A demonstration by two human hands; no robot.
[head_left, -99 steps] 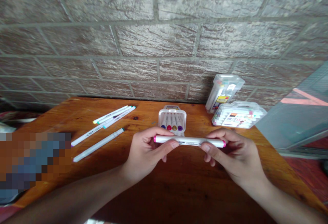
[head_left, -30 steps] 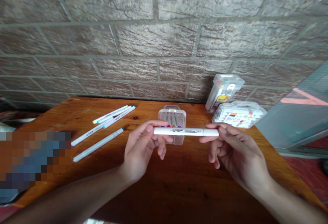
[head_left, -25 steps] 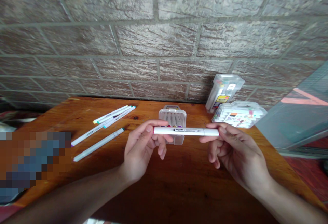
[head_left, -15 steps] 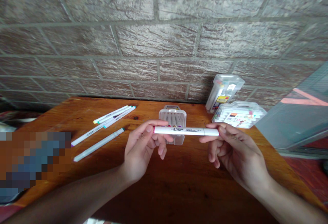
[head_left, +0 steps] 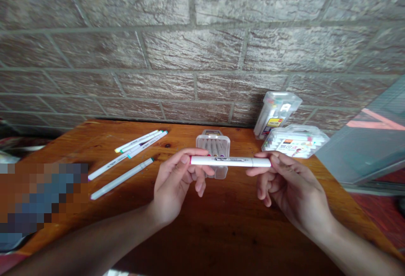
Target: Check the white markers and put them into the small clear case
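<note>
A left hand [head_left: 172, 187] and a right hand [head_left: 299, 187] hold between them a slim white plastic marker with pink ends [head_left: 228, 161], level and raised above the glossy orange-brown wooden table [head_left: 221, 234], on the near side of a small clear plastic case [head_left: 220, 173] and crossing in front of its lower part. The left thumb and forefinger close on one end of the marker, with the remaining fingers loosely bent beneath; the right thumb and fingers pinch the other end, with the lower fingers curled under. Inside the clear case lie several white markers with coloured ends, probably four, though the held marker and fingers partly cover them. To the left of the case and a little nearer, a pale marker with a teal far end [head_left: 122, 178] lies by itself on the table; just beyond it, a white marker with a purple near end [head_left: 107, 168] reaches up to a loose bunch of white markers with yellow and teal tips [head_left: 137, 142]. Right of the case and slightly beyond, a wide clear plastic box with a handle [head_left: 295, 141] stands beside a tall clear plastic box with a yellow label [head_left: 265, 118]. Behind the case rises a grey-brown brick-patterned wall [head_left: 158, 48].
</note>
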